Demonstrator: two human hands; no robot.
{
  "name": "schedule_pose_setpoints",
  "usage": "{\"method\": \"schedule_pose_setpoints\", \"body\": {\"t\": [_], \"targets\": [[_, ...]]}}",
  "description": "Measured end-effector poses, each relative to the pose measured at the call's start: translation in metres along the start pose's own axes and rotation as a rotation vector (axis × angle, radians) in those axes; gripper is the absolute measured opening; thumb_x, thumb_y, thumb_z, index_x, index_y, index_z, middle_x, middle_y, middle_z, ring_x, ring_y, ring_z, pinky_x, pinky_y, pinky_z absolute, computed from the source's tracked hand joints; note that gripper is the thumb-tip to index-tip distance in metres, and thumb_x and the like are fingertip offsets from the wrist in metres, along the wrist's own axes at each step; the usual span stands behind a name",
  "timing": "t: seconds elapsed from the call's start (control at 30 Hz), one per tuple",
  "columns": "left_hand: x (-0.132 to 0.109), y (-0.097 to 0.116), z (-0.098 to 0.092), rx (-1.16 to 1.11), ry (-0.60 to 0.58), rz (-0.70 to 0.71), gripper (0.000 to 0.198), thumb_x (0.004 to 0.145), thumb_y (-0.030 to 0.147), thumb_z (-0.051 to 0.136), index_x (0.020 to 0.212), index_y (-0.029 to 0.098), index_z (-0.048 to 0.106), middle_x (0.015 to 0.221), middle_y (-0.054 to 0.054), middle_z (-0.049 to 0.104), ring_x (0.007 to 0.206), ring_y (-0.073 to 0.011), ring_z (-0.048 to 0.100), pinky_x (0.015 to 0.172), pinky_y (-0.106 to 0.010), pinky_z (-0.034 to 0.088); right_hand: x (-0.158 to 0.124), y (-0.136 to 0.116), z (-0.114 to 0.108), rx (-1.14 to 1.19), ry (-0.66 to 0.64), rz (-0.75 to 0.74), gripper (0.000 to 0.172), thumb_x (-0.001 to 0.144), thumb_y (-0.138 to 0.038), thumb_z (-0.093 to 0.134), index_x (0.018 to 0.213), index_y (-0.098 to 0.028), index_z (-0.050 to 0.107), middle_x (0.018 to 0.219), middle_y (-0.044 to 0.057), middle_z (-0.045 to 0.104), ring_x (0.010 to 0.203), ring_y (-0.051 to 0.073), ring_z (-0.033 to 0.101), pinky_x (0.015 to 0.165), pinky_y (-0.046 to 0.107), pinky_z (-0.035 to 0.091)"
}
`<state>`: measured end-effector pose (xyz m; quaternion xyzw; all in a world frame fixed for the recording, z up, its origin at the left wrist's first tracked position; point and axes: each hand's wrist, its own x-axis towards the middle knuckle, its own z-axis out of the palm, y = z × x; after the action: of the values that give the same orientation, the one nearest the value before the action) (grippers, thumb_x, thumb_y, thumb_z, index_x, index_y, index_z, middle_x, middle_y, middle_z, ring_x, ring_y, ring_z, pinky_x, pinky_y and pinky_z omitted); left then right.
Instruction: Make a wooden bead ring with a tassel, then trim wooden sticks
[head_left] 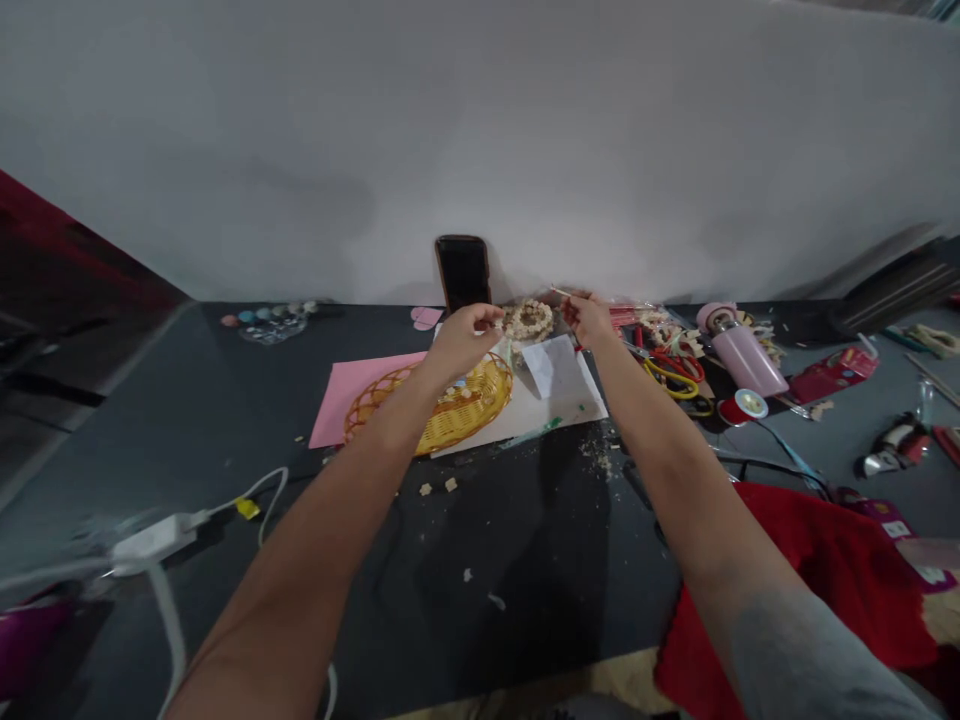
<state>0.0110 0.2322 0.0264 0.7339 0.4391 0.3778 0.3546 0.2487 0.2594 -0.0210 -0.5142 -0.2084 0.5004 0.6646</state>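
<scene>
My left hand [471, 328] reaches over the yellow wicker basket [469, 415], its thumb and fingertips pinched together at the left side of a pale, beaded-looking ring [529, 320]. What those fingertips hold, if anything, is too small to make out. To the right of the ring, my right hand [588, 316] is closed on a thin pale stick [559, 291] that points left and has a reddish tip. A folded white paper [559, 367] lies just below the ring. Small pieces rest inside the basket, which is partly hidden by my left forearm.
A phone [463, 270] leans on the wall. Pink paper [330, 405] lies beneath the basket. At right are yellow-handled scissors [671, 382], a red thread spool [742, 407], a pink bottle [746, 358] and red cloth [817, 580]. A white power strip [155, 543] lies at left.
</scene>
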Motion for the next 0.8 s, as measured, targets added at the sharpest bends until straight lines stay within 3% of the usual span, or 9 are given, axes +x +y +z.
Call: {"method": "schedule_pose_setpoints", "body": {"t": [0.27,0.37,0.5,0.8], "targets": [[0.061,-0.002,0.039,0.263,-0.154,0.064,0.036,0.063,0.005,0.06,0.093,0.02,0.072,0.102,-0.01,0.072,0.105,-0.0311,0.062,0.101,-0.042,0.042,-0.001,0.004,-0.005,0.071,-0.015,-0.01,0.018,0.078,-0.007,0.062,0.078,-0.022,0.051,0.061,-0.009,0.064,0.054,0.007,0.06,0.052,0.015,0.049],[0.069,-0.008,0.052,0.328,-0.195,0.048,0.042,0.061,0.004,0.06,0.099,0.018,0.07,0.113,-0.015,0.068,0.115,-0.0363,0.058,0.105,-0.047,0.037,0.0,0.006,-0.007,0.097,-0.021,-0.001,0.018,0.078,-0.006,0.061,0.079,-0.022,0.051,0.062,-0.009,0.065,0.056,0.007,0.061,0.055,0.016,0.051],[0.079,-0.018,0.065,0.346,-0.261,0.107,0.049,0.058,0.01,0.068,0.107,0.018,0.067,0.119,-0.015,0.065,0.122,-0.0371,0.053,0.108,-0.047,0.033,0.001,0.008,-0.009,0.128,-0.032,0.015,0.017,0.081,-0.006,0.058,0.079,-0.021,0.052,0.064,-0.008,0.067,0.057,0.007,0.061,0.054,0.016,0.049],[0.092,-0.033,0.074,0.497,-0.321,0.218,0.048,0.061,0.02,0.072,0.108,0.017,0.062,0.11,-0.014,0.065,0.109,-0.0332,0.057,0.099,-0.041,0.04,0.002,0.004,-0.01,0.15,-0.052,0.026,0.017,0.085,-0.004,0.055,0.079,-0.02,0.054,0.064,-0.007,0.067,0.057,0.006,0.061,0.053,0.014,0.047]]}}
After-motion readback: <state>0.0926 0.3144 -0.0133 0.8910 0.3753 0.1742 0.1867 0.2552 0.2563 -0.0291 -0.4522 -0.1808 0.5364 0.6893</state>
